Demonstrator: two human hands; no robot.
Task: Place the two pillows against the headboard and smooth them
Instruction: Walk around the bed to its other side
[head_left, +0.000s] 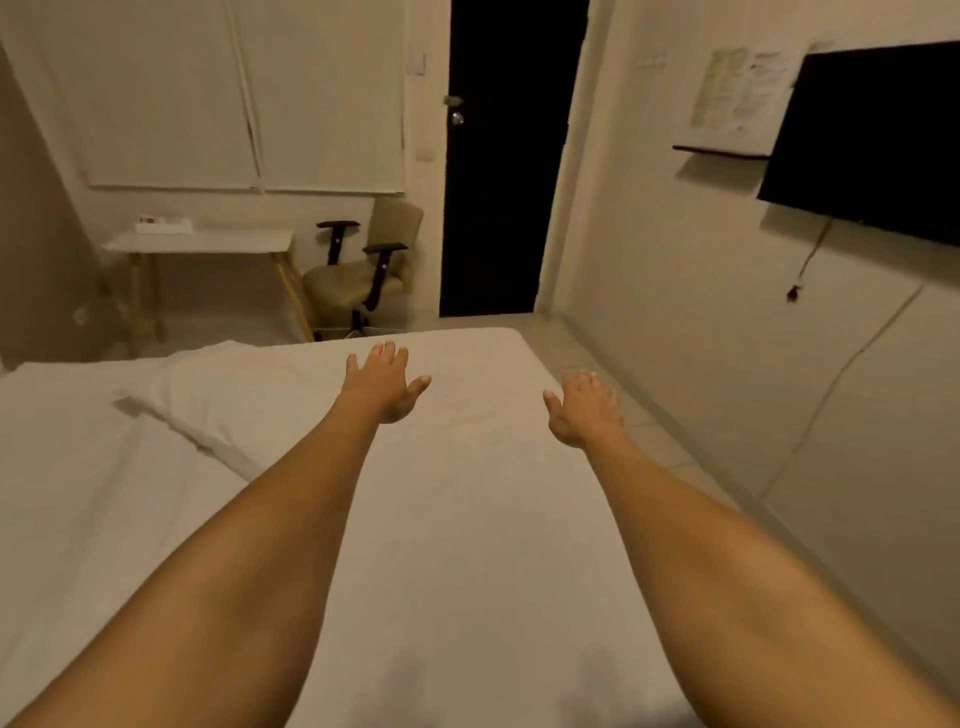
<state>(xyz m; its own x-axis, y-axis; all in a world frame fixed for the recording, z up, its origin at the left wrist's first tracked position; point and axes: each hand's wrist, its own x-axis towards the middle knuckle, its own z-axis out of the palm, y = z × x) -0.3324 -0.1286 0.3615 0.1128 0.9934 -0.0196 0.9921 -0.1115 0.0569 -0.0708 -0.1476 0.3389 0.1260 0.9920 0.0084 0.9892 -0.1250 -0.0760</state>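
Reaching over one bed (467, 519), left hand (384, 382) and right hand (584, 410) (both spread, empty), one pillow (208, 400) visible.

White pillow (208, 410) & bed sheet (467, 519), black door (509, 182), beige chair (358, 280)

Dim cream walls, dark doorway (511, 156), desk (200, 241), beige chair (363, 270), wall TV (872, 140)
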